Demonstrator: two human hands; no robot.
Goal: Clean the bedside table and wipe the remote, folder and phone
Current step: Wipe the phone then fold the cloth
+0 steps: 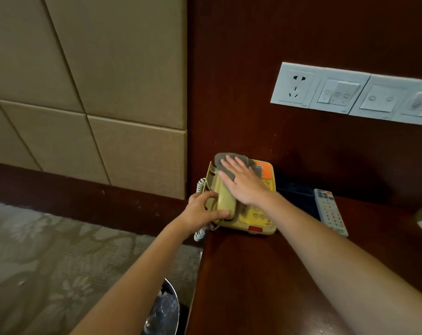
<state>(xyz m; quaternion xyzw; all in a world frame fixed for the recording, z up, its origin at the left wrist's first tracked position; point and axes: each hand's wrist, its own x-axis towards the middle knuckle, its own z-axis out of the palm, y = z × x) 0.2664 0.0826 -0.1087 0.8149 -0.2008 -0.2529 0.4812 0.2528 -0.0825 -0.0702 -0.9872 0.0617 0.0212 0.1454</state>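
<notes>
- L hand (200, 209): fingers & thumb curled round near end of the handset (225, 198), clamped on it. Handset lies on the phone's left side.
- R hand (245, 186): palm down, fingers straight & spread, pressing a grey cloth (222, 158) flat onto far end of handset & phone top. It grips nothing.
- Cloth: bunched under the fingers, sticks out past the fingertips at phone's far-left corner.
- Yellow phone (262, 215): sits at far-left corner of the bedside table (265, 274), close to the dark wood wall panel (241, 81). Keypad partly under R wrist, red label at near edge, orange label at far-right corner.
- Coiled cord (200, 183): runs down phone's left side, past L hand, loops over the table edge.
- Remote (331, 211): light grey, flat on table, right of phone, not touching it.
- Dark flat item (299, 198) lies btwn phone & remote; can't tell what it is.
- Socket & switch plate (350, 93): white, on wall panel above & right of phone.
- Floor, left of table: patterned carpet (60, 250), and a bin (166, 308) w/ plastic liner just beside table's near-left edge.
</notes>
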